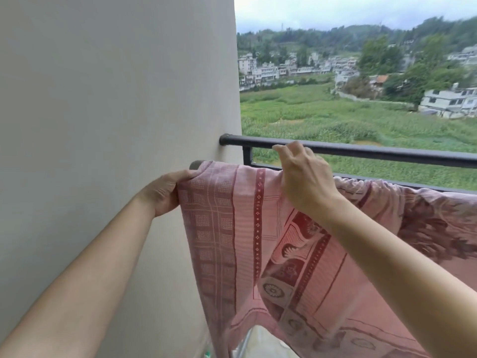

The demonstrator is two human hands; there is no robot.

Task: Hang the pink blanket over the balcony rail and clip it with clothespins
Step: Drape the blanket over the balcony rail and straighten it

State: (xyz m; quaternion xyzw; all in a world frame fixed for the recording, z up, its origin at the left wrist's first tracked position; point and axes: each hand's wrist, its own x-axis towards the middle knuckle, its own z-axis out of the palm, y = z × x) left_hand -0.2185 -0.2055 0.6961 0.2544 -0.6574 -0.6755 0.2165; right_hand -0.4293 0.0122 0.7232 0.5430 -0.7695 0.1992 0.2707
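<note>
The left hand (165, 193) gripped the left edge of the pink blanket (232, 241). Its thumb lay on the front of the cloth and its fingers were curled behind it, just under the top fold. The right hand (305, 179) was further to the right, on the top of the blanket. Its fingers were bent down over the fold and pinched the cloth there, while the index finger was lifted a little. The fingertips were hidden behind the hand, so I could not tell if they held something more than cloth.

The blanket hung over a grey rail (195, 164). Only the rounded end of the rail showed, beside the left hand and close to the wall (103, 99). The part between the two hands hung quite flat, with a checked border and dark red patterns. To the right of the right hand the cloth was bunched and wrinkled along the top.

Behind and above the blanket a dark rail (374, 152) ran from the wall to the right. Beyond it lay a green field (335, 117), then pale houses (449, 99) and wooded hills (335, 34).
</note>
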